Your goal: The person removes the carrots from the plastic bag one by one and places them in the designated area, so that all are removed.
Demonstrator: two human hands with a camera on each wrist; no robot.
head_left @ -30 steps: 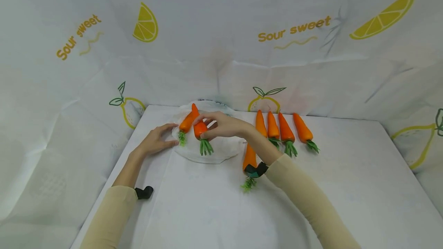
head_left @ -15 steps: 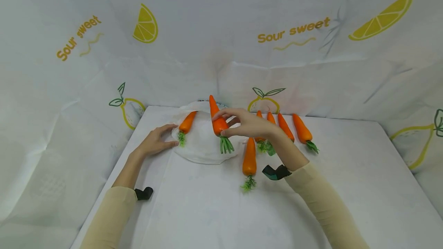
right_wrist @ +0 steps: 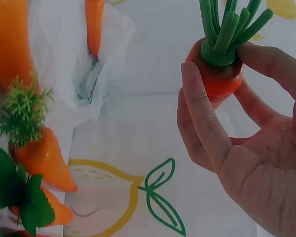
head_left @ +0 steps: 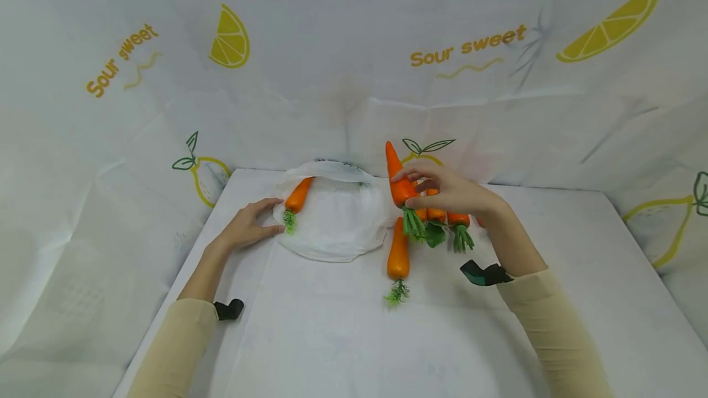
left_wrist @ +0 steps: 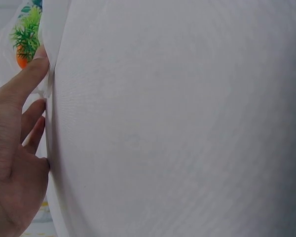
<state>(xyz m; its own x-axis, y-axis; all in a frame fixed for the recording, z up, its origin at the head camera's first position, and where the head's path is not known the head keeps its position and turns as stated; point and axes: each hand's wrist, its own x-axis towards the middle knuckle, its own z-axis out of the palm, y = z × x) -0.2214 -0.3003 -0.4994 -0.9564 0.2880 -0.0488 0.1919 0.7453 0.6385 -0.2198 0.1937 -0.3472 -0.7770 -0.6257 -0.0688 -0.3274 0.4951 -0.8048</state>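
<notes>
My right hand (head_left: 448, 192) pinches an orange carrot (head_left: 401, 189) by its thick top, between thumb and fingertips. The carrot is raised, its tip pointing up and its green stem stubs hanging down in the head view. A white plastic bag (head_left: 343, 226) lies at the back left with one carrot (head_left: 298, 196) on its left side, frilly green top toward me. Against the bag's left edge, my left hand (head_left: 249, 226) rests with thumb and fingers spread apart. In the left wrist view its fingertips (left_wrist: 42, 54) are right at the bag film, near the green top.
Right of the bag a carrot (head_left: 398, 250) lies on the white table (head_left: 332, 336). Several more carrots lie in a row behind it, partly hidden by my right hand; one shows its green stubs (head_left: 463, 239). A white cloth printed with lemons (head_left: 210, 180) stands behind the table.
My right hand has lifted the carrot from over the bag and carried it right, to above the row of carrots. My left hand stays at the bag's edge.
</notes>
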